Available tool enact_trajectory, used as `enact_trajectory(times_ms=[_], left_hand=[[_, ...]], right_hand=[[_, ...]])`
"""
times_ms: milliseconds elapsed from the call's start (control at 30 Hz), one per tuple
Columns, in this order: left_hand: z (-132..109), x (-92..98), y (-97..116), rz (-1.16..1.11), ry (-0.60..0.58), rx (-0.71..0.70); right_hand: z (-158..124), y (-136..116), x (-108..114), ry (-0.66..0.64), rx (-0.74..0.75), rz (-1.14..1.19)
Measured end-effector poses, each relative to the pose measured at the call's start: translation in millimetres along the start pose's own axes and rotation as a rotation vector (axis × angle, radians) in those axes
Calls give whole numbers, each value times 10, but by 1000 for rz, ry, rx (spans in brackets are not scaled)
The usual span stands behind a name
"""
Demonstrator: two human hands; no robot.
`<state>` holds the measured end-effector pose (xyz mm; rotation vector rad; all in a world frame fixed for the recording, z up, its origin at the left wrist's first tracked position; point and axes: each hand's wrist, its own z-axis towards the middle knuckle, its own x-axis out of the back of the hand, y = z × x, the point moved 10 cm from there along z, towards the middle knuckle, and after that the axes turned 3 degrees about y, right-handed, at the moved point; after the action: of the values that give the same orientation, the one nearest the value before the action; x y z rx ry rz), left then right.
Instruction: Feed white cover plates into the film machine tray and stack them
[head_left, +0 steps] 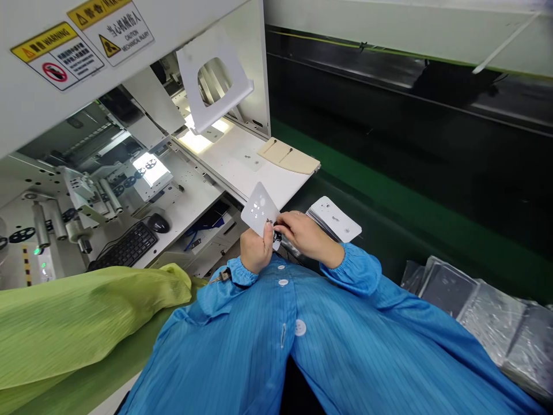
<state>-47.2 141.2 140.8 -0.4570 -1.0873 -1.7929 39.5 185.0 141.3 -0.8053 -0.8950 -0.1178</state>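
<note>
White card (259, 206) slants lengthwise forward-left, I see, pinched in the left hand (254, 250), while the right hand (309, 235) touches its near end, grip unclear.

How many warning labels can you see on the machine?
2. Both are at the picture's upper left: the left label, and the right label beside it, slightly higher, reaching the picture's top edge. Others may be out of view.
</note>
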Motion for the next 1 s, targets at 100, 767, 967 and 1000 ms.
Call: enact_trajectory(times_ms=[100,767,967,1000], left_hand=[[-1,-35,4,25,-23,-9],[69,125,-139,-104,98,64],[20,7,-81,-90,16,40],[14,-8,-94,-102,6,55]], right_hand=[[-8,-36,-50,-23,16,-88],[-77,112,241,185,-151,227],[-113,165,161,282,-268,387],[-127,225,132,287,-310,424]])
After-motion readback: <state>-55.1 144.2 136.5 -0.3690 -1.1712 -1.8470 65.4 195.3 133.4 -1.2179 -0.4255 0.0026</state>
